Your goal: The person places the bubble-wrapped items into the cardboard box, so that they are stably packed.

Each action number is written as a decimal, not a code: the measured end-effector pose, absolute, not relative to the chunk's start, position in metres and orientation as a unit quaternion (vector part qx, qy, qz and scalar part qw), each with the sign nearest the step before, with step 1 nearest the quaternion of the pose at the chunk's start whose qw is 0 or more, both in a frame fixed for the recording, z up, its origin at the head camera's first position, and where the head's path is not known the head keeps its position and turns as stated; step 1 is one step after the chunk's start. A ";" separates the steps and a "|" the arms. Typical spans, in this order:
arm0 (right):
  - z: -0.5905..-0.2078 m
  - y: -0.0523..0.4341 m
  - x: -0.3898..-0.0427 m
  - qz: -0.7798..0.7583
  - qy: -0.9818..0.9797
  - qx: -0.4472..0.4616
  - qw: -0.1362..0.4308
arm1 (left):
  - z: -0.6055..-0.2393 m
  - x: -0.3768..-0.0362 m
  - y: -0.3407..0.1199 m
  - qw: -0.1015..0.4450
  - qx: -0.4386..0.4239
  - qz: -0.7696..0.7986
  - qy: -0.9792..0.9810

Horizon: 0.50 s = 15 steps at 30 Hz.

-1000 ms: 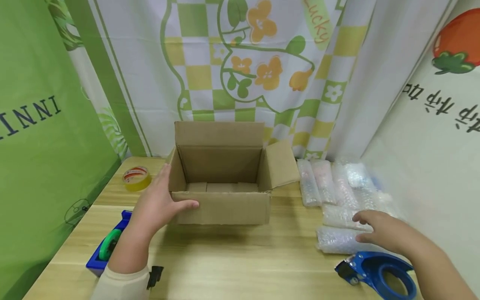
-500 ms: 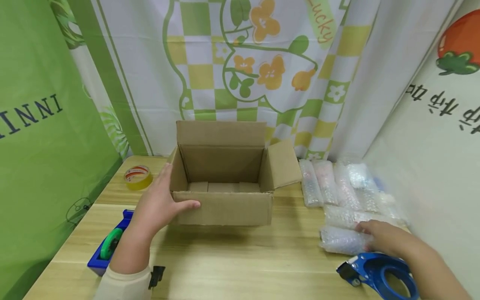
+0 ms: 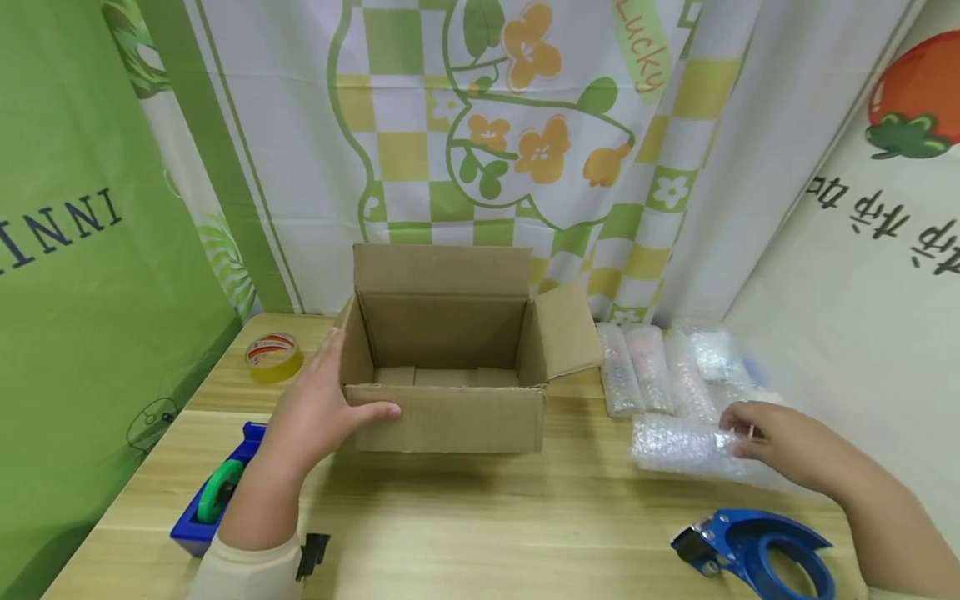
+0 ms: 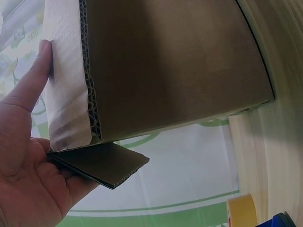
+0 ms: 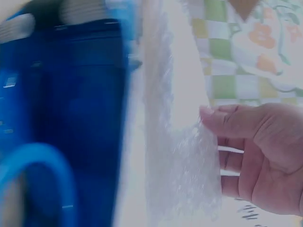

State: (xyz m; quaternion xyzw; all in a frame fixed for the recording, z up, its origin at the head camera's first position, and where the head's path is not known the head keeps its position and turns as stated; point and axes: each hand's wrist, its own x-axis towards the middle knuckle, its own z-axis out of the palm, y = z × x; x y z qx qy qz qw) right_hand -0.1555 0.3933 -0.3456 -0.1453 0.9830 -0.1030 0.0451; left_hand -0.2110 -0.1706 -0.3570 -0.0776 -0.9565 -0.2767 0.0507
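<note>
Plainly, two hands are at work, each on one thing. The left hand (image 3: pixel 315 414) grips one cardboard box (image 3: pixel 447 418) at its near left corner: the thumb lies over the front flap, the other fingers along the left side. The box stands on one desk (image 3: pixel 480 533), to the right of those fingers, with four flaps spread.

The right hand (image 3: pixel 789 443) pinches one bubble-wrapped roll (image 3: pixel 678 443), thumb on the near face and fingers behind; most of the roll reaches leftward from the fingertips. Whether it touches the desk, I cannot tell. Beyond the right fingers lie at least four more wrapped packs (image 3: pixel 650 367); they merge too much for an exact count.

Nearer the person than the right fingers sits one blue tape gun (image 3: pixel 757 525). One yellow tape roll (image 3: pixel 277 368) lies left of the left fingers, apart from them. Nearer the person than these fingers, partly behind the forearm, is one blue tape holder (image 3: pixel 198 537) with one green wheel (image 3: pixel 220 492).
</note>
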 end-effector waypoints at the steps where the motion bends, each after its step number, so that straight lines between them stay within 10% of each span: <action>1: -0.339 0.393 -0.156 -0.108 0.983 -0.146 0.031 | -0.357 -0.211 -0.171 0.050 -0.077 -0.277 -0.956; 15: -0.246 0.341 -0.186 -0.156 0.963 -0.149 -0.163 | -0.355 -0.211 -0.171 0.051 -0.077 -0.275 -0.957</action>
